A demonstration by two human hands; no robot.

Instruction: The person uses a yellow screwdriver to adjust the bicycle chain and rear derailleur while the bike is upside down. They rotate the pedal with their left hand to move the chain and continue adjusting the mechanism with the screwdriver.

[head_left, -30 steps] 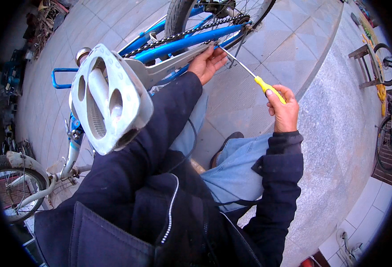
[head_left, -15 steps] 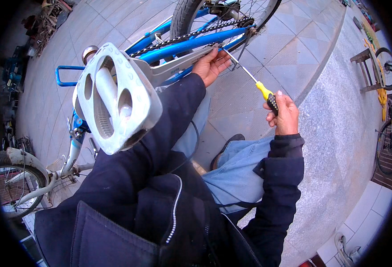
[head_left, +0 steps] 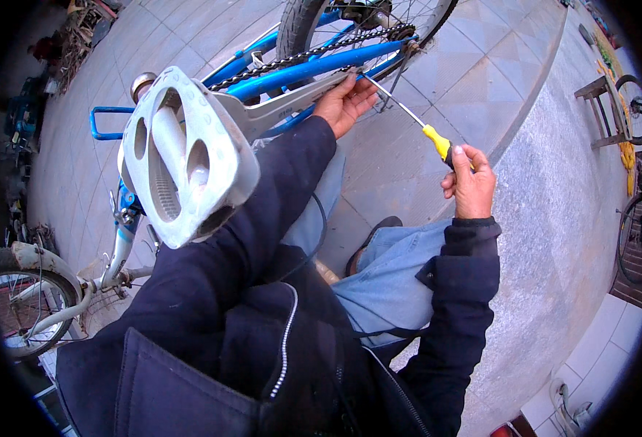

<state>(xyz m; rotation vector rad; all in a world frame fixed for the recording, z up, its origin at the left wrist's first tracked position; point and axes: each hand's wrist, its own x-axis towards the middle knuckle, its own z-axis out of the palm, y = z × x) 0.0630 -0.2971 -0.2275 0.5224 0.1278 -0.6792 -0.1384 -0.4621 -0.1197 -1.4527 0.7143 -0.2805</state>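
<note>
A screwdriver with a yellow and black handle is gripped by my right hand, fingers closed round the handle. Its metal shaft slants up and left to the rear end of the grey chain guard. There my left hand pinches the guard between thumb and fingers, close under the blue bicycle frame. The screwdriver's tip meets that spot by my left fingertips; the screw, if any, is too small to see. Above the guard runs the black chain to the rear wheel.
A big grey-white pedal stands close, over my left forearm. At the lower left is the bicycle's front wheel. Paving tiles lie beyond, and a granite-like slab edge is at right. A wooden stool stands farther off.
My right hand with the screwdriver has shifted slightly right, and its fingers sit a little differently on the handle. The pedal appears slightly further left. My left hand stays at the chain guard.
</note>
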